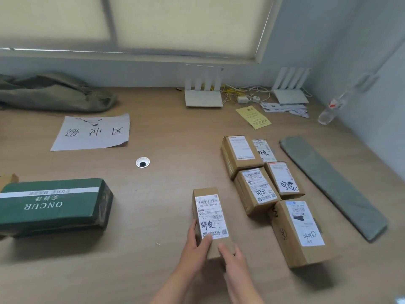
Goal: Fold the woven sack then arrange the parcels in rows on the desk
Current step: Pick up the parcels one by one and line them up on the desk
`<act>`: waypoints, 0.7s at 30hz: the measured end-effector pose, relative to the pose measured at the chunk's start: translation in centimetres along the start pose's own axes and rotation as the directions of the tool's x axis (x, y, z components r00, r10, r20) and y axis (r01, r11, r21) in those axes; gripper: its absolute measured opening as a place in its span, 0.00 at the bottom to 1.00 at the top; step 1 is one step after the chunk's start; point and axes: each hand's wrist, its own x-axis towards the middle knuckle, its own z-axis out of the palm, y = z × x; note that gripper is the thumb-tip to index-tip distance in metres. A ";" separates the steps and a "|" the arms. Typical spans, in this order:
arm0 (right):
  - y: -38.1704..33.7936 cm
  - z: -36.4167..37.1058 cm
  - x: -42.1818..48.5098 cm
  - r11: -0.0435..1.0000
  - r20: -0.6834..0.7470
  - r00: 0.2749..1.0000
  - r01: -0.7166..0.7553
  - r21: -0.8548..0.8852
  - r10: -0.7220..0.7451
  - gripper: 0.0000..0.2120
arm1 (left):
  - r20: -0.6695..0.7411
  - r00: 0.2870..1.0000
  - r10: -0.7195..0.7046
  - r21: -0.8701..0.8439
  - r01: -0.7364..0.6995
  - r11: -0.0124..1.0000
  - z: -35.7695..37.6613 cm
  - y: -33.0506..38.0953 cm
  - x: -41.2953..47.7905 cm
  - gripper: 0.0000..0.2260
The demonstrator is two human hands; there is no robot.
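Observation:
A small brown parcel (210, 213) with a white label lies on the desk (157, 194) in front of me. My left hand (195, 246) grips its near left side, thumb on the label. My right hand (232, 257) holds its near right corner. To the right, several labelled brown parcels (256, 189) lie packed in rows, the largest (300, 231) nearest me. A folded grey-green woven sack (333, 185) lies flat as a long strip along the right side. A large green box (54, 205) sits at the left.
A crumpled green sack (50, 93) lies at the back left, with a white paper sign (92, 132) in front of it. Two white routers (203, 93) with cables, a yellow slip (253, 117) and a plastic bottle (333, 108) stand along the back. A cable hole (142, 162) is mid-desk.

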 end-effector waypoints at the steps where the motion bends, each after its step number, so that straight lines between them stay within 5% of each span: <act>1: -0.5 -0.1 0.4 1.000 -0.004 1.000 -0.006 -0.007 0.006 0.26 | -0.011 1.000 0.009 0.026 -0.008 1.000 0.6 0.1 0.6 0.27; 11: -6.4 2.7 6.4 1.000 -0.269 0.963 0.029 -0.010 -0.030 0.21 | -0.064 0.992 0.107 0.158 -0.096 0.983 3.7 3.0 9.5 0.21; 15: -8.6 4.2 9.2 0.992 -0.257 0.965 -0.021 0.126 0.053 0.19 | -0.047 0.995 0.093 0.162 -0.084 0.983 4.0 4.5 12.5 0.28; 21: -12.0 4.8 12.7 0.966 -0.205 0.975 -0.034 0.256 0.089 0.07 | -0.048 0.996 0.073 0.164 -0.064 0.984 4.4 7.0 16.5 0.23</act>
